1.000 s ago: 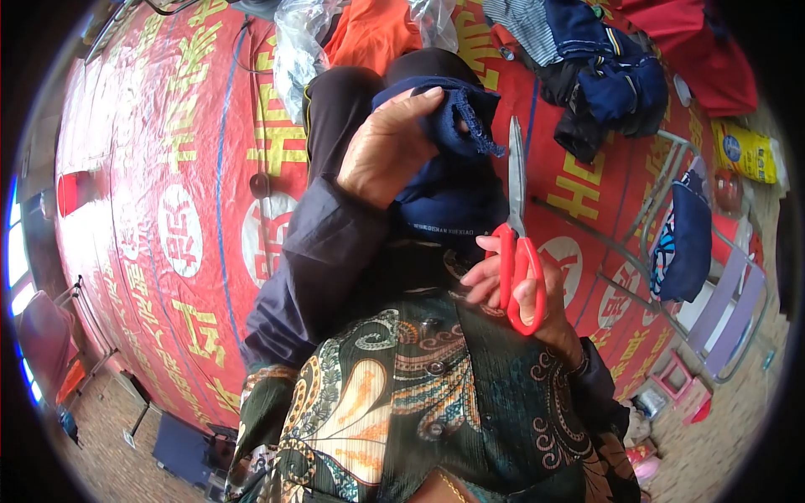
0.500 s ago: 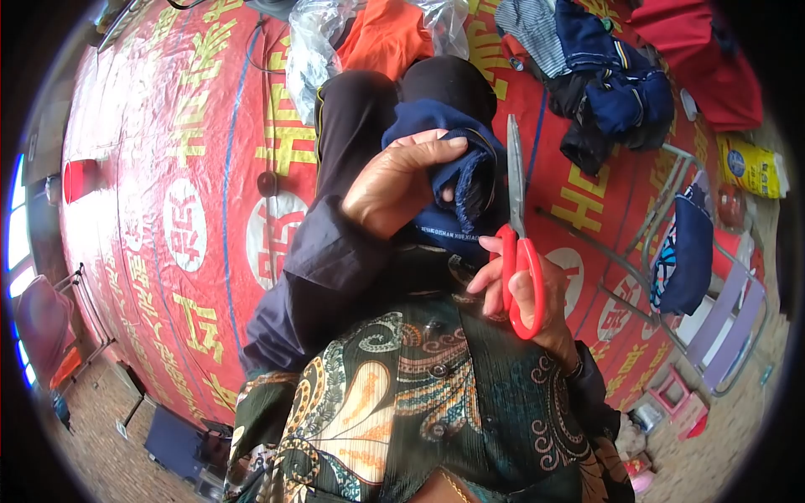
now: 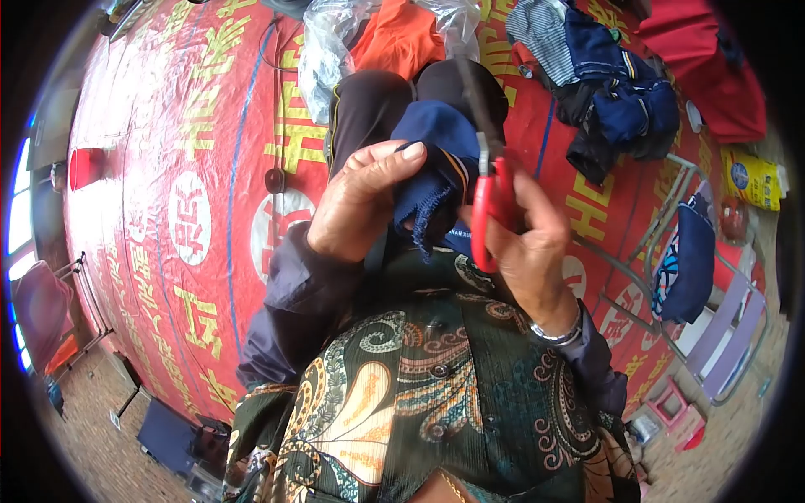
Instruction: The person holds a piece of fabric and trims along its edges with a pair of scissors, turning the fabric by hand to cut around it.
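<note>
Navy blue knit fabric [image 3: 432, 126] with a striped, fringed edge lies across my lap. My left hand [image 3: 365, 193] is closed on it, thumb on top, holding up the ribbed edge. In my right hand [image 3: 537, 243] is a pair of red-handled scissors [image 3: 486, 210], their blades pointing away from me and smeared by motion. The scissors sit just right of the raised fabric edge; whether they touch it I cannot tell. Some white lettering shows on the fabric beneath, partly hidden by the scissors.
Red printed sheeting [image 3: 243, 101] spreads around me. Dark garments [image 3: 620, 101] lie in a pile at upper right. Clear plastic with orange cloth [image 3: 398, 38] is beyond my knees. A folding chair [image 3: 729, 335] stands at right, a red bucket [image 3: 84, 168] at far left.
My right hand has turned and brought the scissors up and left, close to the fabric. My left hand has shifted slightly left and down, with the fabric edge now turned more toward me.
</note>
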A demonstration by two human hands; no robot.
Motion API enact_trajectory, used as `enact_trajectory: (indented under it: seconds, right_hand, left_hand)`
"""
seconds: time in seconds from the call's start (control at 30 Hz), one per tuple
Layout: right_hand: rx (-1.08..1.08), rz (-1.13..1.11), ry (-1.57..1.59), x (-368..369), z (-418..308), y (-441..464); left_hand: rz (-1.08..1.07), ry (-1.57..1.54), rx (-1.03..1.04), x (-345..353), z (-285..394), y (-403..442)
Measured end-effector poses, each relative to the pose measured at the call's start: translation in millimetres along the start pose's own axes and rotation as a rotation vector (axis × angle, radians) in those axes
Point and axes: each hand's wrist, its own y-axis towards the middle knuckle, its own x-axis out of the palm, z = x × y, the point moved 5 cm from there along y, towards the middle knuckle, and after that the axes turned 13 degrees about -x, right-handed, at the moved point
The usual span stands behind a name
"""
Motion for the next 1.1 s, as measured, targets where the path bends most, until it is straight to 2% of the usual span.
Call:
enact_trajectory:
  seconds: [0.03,0.07,0.13,0.27,0.33,0.47,0.53,0.63,0.8,0.87,0.93,1.0,1.07,1.1]
  right_hand:
    - [0.091,-0.049,0.052,5.8,-5.4,6.3]
    - [-0.037,-0.057,-0.078,10.3,-8.2,12.6]
    - [-0.125,-0.063,-0.155,13.1,-4.2,16.2]
    - [-0.103,0.008,-0.142,8.2,13.6,12.0]
    - [0.064,0.072,0.008,3.2,21.4,8.9]
    - [0.264,-0.01,0.104,0.3,18.0,0.2]
    - [0.253,0.006,0.172,3.2,15.9,-0.2]
    - [0.092,-0.066,-0.014,8.4,10.0,7.5]
    - [0.048,0.028,-0.118,3.8,31.3,6.7]
    - [0.033,0.06,-0.182,-0.2,38.2,10.7]
    - [0.24,0.095,-0.014,-0.7,51.9,12.4]
    - [0.19,0.125,-0.001,1.4,53.1,13.0]
    - [0.285,0.129,0.175,3.8,56.7,12.5]
    - [0.287,0.129,0.175,2.5,54.4,15.6]
  left_hand:
    - [0.002,-0.001,0.002,-0.4,0.6,-1.1]
    - [-0.027,-0.001,0.012,0.5,1.8,-2.4]
    - [-0.055,-0.002,0.023,-0.3,2.0,-2.8]
    - [0.01,-0.058,0.024,-5.6,-4.2,1.0]
    - [0.029,-0.086,0.045,-1.5,-4.8,4.2]
    - [-0.008,-0.11,0.056,3.0,-0.4,4.3]
    - [-0.059,-0.085,0.037,3.3,-1.4,7.1]
    - [-0.031,-0.076,0.091,4.1,-2.2,9.4]
    - [0.015,-0.047,0.035,13.5,-7.5,6.1]
    - [-0.115,-0.008,-0.044,17.1,-10.3,3.7]
    - [-0.1,0.013,-0.11,17.2,-19.2,5.6]
    - [-0.094,-0.041,-0.153,9.1,-23.4,7.8]
    - [-0.087,-0.096,-0.194,5.8,-27.8,9.1]
    - [-0.054,-0.113,-0.14,4.5,-26.7,8.6]
